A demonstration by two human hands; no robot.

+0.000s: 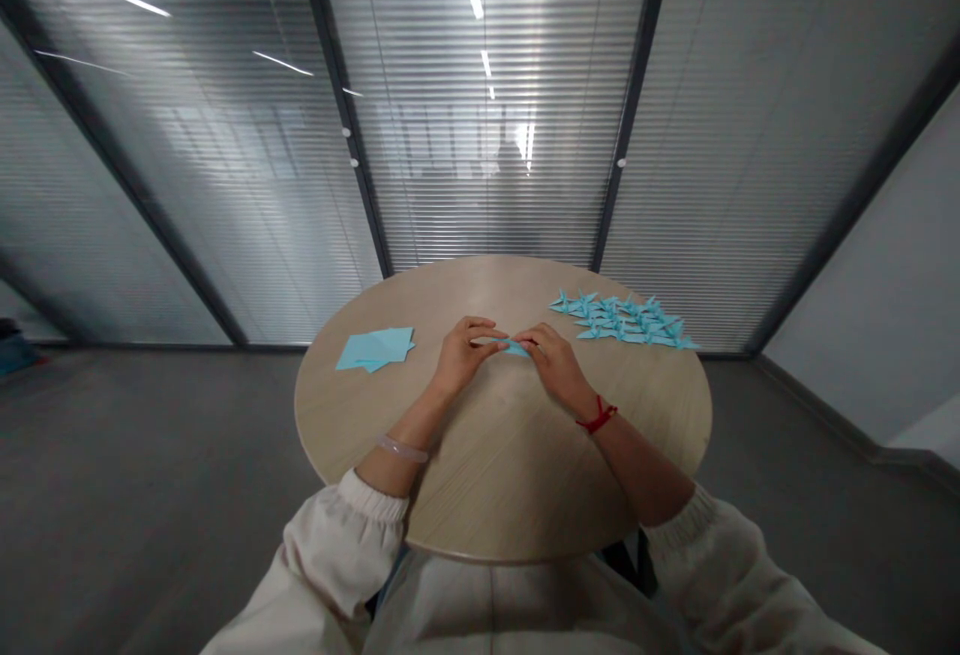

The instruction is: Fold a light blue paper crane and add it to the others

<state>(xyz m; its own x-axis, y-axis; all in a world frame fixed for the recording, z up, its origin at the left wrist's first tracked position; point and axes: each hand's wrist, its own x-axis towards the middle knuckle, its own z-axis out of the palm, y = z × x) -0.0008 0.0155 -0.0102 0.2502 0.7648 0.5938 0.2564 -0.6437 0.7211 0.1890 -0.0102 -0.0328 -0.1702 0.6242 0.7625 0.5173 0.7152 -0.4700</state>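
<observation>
1. Both forearms reach forward over the round table [525, 495], angling inward so the hands meet near the middle of its top.
2. Left hand [461, 357]: thumb and fingers bent, fingertips drawn close on the left end of a small folded paper [516, 347], light blue.
3. Right hand [556, 363]: fingers curled, tips pinched narrow at the paper's right end; wrist angled inward.
4. Paper sits between the two hands, low over the tabletop; exact folds too small to tell.
5. Left wrist wears a pale bangle [403, 449]; right, a red bracelet [598, 417].
6. Loose blue sheets [375, 347] overlap left of the hands; folded cranes [626, 318] cluster at right.
</observation>
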